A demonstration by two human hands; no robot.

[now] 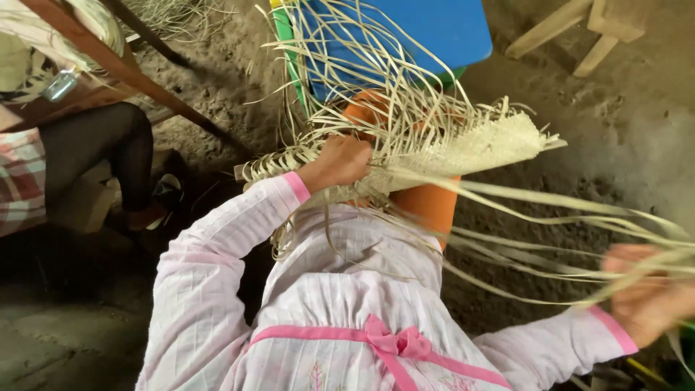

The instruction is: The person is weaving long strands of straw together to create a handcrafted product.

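A pale woven straw mat (470, 148), partly plaited, lies over an orange cylinder-shaped form (428, 203) in front of me. Loose straw strips fan out from it in all directions. My left hand (342, 161) is closed on the woven edge, pressing it against the form. My right hand (648, 293), blurred at the right edge, grips a bundle of long straw strips (550, 217) pulled out sideways from the weave. I wear a white dress with pink cuffs and a pink bow.
A blue and green plastic stool (441, 29) stands behind the form. Wooden stool legs (572, 29) sit at top right. Another person's dark-clad leg (108, 152) and a slanted wooden bar (137, 76) are at left. The floor is bare earth.
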